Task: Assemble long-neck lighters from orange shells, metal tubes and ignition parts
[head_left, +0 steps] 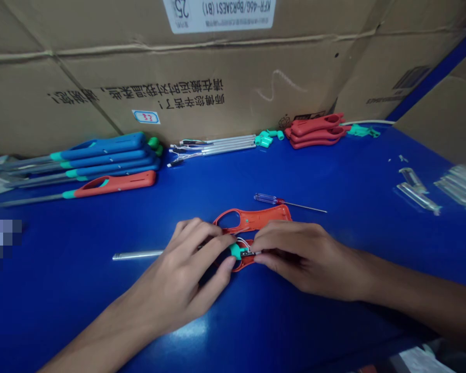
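Note:
At the middle of the blue table, my left hand [196,261] is closed, with thumb and forefinger on a green plastic trigger [236,252] in an orange lighter handle half [241,268]. My right hand [299,254] pinches a small dark part [249,254] at the same handle half, and its fingertips are partly hidden. White wires [242,241] loop up between the hands. A metal lighter tube [137,255] sticks out leftward from under my left hand. Just behind the hands lies a second orange handle half [262,218], open side up.
A screwdriver [289,202] lies behind the handle half. Blue lighters [112,147] and one orange-red lighter [116,184] lie at left. Metal tubes with wires [229,145], red handle halves [316,130] and clear plastic pieces [417,197] lie farther back. A cardboard box [233,67] walls off the back.

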Demonstrator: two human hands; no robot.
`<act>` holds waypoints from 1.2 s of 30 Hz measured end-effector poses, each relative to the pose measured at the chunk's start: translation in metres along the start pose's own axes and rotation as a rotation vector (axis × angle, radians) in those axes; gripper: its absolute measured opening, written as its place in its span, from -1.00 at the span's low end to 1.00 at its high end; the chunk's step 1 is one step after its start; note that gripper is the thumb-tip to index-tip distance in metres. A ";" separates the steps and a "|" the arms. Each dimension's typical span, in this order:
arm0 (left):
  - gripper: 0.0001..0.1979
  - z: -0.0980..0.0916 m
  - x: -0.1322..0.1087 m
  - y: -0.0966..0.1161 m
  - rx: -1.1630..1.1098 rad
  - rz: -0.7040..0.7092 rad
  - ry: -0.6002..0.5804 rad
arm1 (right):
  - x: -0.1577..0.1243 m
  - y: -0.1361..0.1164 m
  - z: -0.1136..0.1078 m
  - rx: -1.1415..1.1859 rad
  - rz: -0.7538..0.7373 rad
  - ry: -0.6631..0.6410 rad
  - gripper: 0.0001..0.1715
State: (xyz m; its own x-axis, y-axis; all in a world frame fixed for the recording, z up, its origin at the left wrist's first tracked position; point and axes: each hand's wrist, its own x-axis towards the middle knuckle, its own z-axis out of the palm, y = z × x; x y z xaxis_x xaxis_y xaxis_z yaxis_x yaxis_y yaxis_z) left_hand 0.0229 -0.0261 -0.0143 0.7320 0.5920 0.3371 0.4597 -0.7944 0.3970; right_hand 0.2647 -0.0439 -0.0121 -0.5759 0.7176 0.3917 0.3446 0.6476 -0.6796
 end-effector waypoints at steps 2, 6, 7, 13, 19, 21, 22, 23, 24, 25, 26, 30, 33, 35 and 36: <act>-0.77 0.000 0.000 0.000 0.000 0.001 0.004 | 0.000 0.000 0.000 -0.001 0.004 -0.009 -0.88; -0.77 0.001 -0.001 0.001 -0.001 0.004 0.002 | 0.001 -0.001 0.000 -0.020 0.021 -0.026 -0.89; -0.77 0.001 -0.001 0.001 -0.001 0.001 -0.002 | 0.001 -0.001 0.000 -0.024 0.027 -0.022 -0.88; -0.74 0.002 -0.002 0.000 0.004 -0.006 -0.005 | 0.001 -0.003 -0.001 0.000 0.086 -0.021 -0.83; -0.76 0.002 -0.002 0.001 -0.003 -0.015 0.005 | 0.001 -0.001 -0.001 0.048 0.073 -0.032 -0.84; -0.76 0.002 -0.002 0.001 -0.002 -0.018 0.016 | 0.000 0.000 -0.001 0.037 0.074 -0.033 -0.83; -0.76 0.002 -0.002 0.001 -0.001 -0.016 0.022 | 0.000 0.000 -0.001 0.031 0.076 -0.033 -0.82; -0.76 0.002 -0.002 0.001 0.001 -0.015 0.027 | 0.000 0.000 -0.001 0.029 0.076 -0.034 -0.82; -0.76 0.002 -0.002 0.001 0.002 -0.014 0.026 | -0.001 0.000 -0.001 0.030 0.077 -0.037 -0.82; -0.75 0.002 -0.001 0.001 0.004 -0.012 0.026 | -0.001 -0.001 -0.002 0.034 0.076 -0.040 -0.81; -0.75 0.001 -0.001 0.001 0.005 -0.012 0.024 | 0.000 -0.001 -0.002 0.037 0.078 -0.043 -0.81; -0.77 0.001 0.000 0.001 -0.002 -0.015 0.023 | 0.001 -0.002 -0.003 0.033 0.098 -0.067 -0.79; -0.78 0.002 0.000 0.001 -0.012 -0.009 0.033 | 0.003 -0.003 -0.003 0.024 0.121 -0.095 -0.80; -0.78 0.002 0.000 0.001 -0.015 -0.005 0.036 | 0.003 -0.004 -0.004 0.018 0.118 -0.095 -0.81; -0.78 0.002 0.000 0.001 -0.014 -0.007 0.037 | 0.003 -0.004 -0.004 0.016 0.108 -0.089 -0.81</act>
State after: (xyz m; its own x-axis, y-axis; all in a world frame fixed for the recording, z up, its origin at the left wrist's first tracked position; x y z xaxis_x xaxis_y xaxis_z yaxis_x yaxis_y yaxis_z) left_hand 0.0248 -0.0273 -0.0155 0.7096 0.6022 0.3657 0.4571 -0.7885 0.4114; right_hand 0.2647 -0.0435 -0.0055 -0.5998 0.7568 0.2596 0.3966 0.5631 -0.7250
